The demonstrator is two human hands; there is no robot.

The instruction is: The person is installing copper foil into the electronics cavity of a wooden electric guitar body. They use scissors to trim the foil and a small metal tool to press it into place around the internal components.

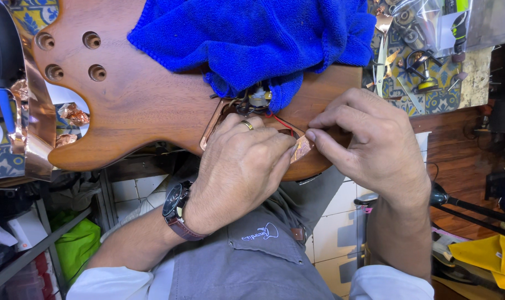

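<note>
A brown wooden guitar body (136, 100) lies face down in front of me, with a copper-lined control cavity (222, 114) holding wires and a small part. My left hand (238, 166), with a ring and a wristwatch, rests over the cavity and pinches one end of a small piece of copper foil (301, 149). My right hand (372, 147) pinches the foil's other end between thumb and forefinger at the body's near edge. A blue cloth (252, 36) covers the upper part of the body.
Four round holes (69, 55) sit in the body at the upper left. Crumpled foil scraps (73, 115) and a copper sheet (33, 111) lie at the left. Small tools and hardware (422, 50) crowd the upper right. A yellow cloth (488, 258) lies at the lower right.
</note>
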